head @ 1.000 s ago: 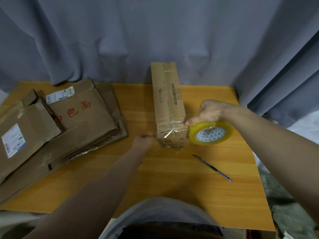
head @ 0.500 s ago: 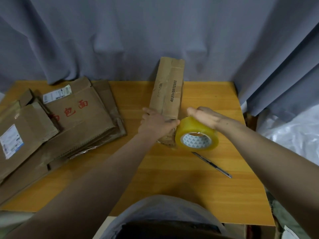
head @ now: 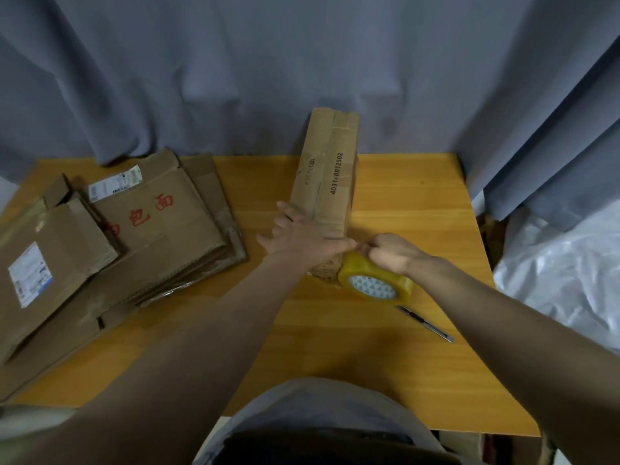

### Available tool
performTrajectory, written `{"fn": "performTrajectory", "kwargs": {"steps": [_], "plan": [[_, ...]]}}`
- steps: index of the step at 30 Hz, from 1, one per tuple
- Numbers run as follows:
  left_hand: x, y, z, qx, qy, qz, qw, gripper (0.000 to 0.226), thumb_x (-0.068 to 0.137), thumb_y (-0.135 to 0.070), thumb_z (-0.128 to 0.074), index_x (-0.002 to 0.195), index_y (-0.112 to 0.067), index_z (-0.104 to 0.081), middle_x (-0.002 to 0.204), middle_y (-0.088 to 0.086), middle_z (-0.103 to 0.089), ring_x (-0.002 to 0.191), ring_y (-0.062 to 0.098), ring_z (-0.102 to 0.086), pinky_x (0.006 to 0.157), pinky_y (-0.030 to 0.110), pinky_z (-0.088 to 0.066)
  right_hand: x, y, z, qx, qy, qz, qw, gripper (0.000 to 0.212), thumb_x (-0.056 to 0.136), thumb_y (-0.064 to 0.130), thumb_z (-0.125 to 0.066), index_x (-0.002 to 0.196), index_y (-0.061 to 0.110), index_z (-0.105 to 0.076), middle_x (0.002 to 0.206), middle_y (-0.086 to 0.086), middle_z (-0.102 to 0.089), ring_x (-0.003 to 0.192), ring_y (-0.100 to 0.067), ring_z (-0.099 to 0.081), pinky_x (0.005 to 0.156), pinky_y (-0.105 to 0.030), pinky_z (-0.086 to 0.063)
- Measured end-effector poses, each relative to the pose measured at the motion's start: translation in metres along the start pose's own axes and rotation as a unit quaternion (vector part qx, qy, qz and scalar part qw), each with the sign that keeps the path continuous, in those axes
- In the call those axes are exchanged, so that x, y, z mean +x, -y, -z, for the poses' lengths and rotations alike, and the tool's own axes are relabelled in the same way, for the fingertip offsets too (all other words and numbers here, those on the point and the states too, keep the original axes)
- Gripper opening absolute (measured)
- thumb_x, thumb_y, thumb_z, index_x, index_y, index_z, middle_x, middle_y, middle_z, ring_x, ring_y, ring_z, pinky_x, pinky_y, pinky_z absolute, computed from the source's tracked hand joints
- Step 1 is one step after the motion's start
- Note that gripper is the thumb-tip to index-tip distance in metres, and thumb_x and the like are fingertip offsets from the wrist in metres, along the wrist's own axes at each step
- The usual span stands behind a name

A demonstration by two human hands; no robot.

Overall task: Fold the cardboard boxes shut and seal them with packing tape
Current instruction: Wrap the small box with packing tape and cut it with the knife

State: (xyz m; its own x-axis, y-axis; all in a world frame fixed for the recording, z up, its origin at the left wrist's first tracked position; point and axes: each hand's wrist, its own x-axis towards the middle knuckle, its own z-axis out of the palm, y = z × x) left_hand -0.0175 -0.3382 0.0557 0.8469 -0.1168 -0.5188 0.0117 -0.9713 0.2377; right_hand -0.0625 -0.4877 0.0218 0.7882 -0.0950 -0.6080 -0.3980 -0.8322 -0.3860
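Cardboard box [head: 335, 169], one long narrow one, lies at the middle of the desk [head: 369, 364], its length running toward 12 o'clock and its far end reaching the grey curtain [head: 235, 78]. A printed number runs along its top. The left hand [head: 302, 234] lies flat on the near end of the box, fingers straight and spread, pressing down and holding nothing. The right hand [head: 392, 251], at 4 o'clock from the left, curls its fingers over the top of the one roll of packing tape [head: 375, 283], which sits against the box's near right corner. One utility knife [head: 426, 323] lies on the desk at 4 o'clock from the roll, just apart from it. At 9 o'clock rests a pile of flattened cartons [head: 151, 229]; at least three show, the full count I cannot tell. Two of them carry white labels. White plastic sheeting [head: 563, 273] lies off the desk at 3 o'clock.
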Motion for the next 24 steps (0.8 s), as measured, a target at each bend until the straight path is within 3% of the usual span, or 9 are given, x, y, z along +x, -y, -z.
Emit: {"fn": "performTrajectory", "kwargs": {"steps": [3,5,7,10,16,18,20,22,24], "plan": [[0.002,0.004,0.006,0.010,-0.010,-0.010,1.000,0.141,0.061,-0.073,-0.068,0.146,0.000,0.018,0.154,0.021,-0.012,0.140,0.036,-0.020,0.112,0.054,-0.021,0.002,0.004,0.002,0.031,0.005,0.010,0.999,0.052,0.097,0.052,-0.036,0.110,0.007,-0.059,0.094,-0.007,-0.059,0.087,-0.023,-0.056,0.070,-0.033,-0.045],[0.008,0.016,0.023,0.019,-0.021,-0.032,0.999,0.131,0.066,-0.063,-0.072,0.149,-0.004,0.011,0.151,0.020,-0.016,0.139,0.037,-0.023,0.111,0.047,-0.026,0.004,0.012,-0.001,0.149,0.026,0.020,0.988,0.061,0.090,0.062,-0.043,0.122,0.011,-0.054,0.115,-0.002,-0.057,0.103,-0.021,-0.053,0.084,-0.033,-0.044],[0.016,0.030,0.043,0.056,-0.019,-0.062,0.996,0.121,0.068,-0.052,-0.075,0.150,-0.008,0.003,0.144,0.020,-0.021,0.136,0.038,-0.024,0.109,0.044,-0.029,0.002,0.026,-0.009,0.267,0.051,0.036,0.962,0.052,0.088,0.055,-0.052,0.125,0.018,-0.052,0.128,0.006,-0.052,0.114,-0.018,-0.048,0.096,-0.032,-0.038],[0.021,0.045,0.052,0.123,0.007,-0.060,0.991,0.123,0.069,-0.051,-0.076,0.150,-0.008,0.005,0.145,0.020,-0.020,0.136,0.040,-0.021,0.110,0.045,-0.028,0.012,0.041,-0.037,0.288,0.082,0.050,0.953,0.058,0.090,0.046,-0.055,0.139,0.016,-0.046,0.143,-0.001,-0.045,0.129,-0.023,-0.043,0.106,-0.035,-0.035],[0.017,0.048,0.035,0.112,-0.020,-0.067,0.991,0.129,0.070,-0.051,-0.077,0.148,-0.001,0.014,0.150,0.022,-0.016,0.140,0.040,-0.016,0.114,0.045,-0.021,0.019,0.045,-0.073,0.379,0.077,-0.011,0.922,0.059,0.090,0.053,-0.052,0.133,0.012,-0.052,0.134,-0.010,-0.055,0.120,-0.029,-0.052,0.106,-0.046,-0.040],[0.020,0.049,0.033,0.113,-0.027,-0.069,0.991,0.123,0.074,-0.047,-0.074,0.148,-0.001,0.012,0.149,0.023,-0.018,0.139,0.040,-0.019,0.113,0.045,-0.023,0.018,0.038,-0.073,0.389,0.053,-0.009,0.920,0.064,0.088,0.060,-0.049,0.131,0.012,-0.055,0.131,-0.006,-0.055,0.122,-0.028,-0.051,0.107,-0.044,-0.038],[0.023,0.050,0.032,0.105,-0.033,-0.066,0.992,0.117,0.076,-0.043,-0.074,0.148,-0.001,0.007,0.145,0.022,-0.022,0.136,0.039,-0.023,0.109,0.046,-0.029,0.015,0.020,-0.074,0.397,-0.033,-0.023,0.917,0.048,0.094,0.052,-0.046,0.118,0.015,-0.062,0.119,-0.003,-0.059,0.120,-0.027,-0.052,0.103,-0.037,-0.039],[0.026,0.050,0.030,0.099,-0.037,-0.066,0.992,0.113,0.075,-0.041,-0.074,0.148,-0.002,0.003,0.143,0.021,-0.024,0.134,0.039,-0.026,0.106,0.048,-0.035,0.013,-0.013,-0.079,0.318,-0.166,-0.051,0.932,0.024,0.095,0.029,-0.051,0.110,0.015,-0.064,0.115,-0.009,-0.062,0.113,-0.031,-0.055,0.092,-0.036,-0.043],[0.027,0.049,0.030,0.102,-0.040,-0.067,0.992,0.109,0.075,-0.040,-0.074,0.147,-0.002,-0.002,0.141,0.021,-0.026,0.132,0.039,-0.027,0.104,0.048,-0.036,0.006,-0.048,-0.084,0.188,-0.207,-0.101,0.955,0.035,0.087,0.022,-0.060,0.120,0.010,-0.059,0.122,-0.013,-0.058,0.115,-0.032,-0.052,0.092,-0.038,-0.044]]}}
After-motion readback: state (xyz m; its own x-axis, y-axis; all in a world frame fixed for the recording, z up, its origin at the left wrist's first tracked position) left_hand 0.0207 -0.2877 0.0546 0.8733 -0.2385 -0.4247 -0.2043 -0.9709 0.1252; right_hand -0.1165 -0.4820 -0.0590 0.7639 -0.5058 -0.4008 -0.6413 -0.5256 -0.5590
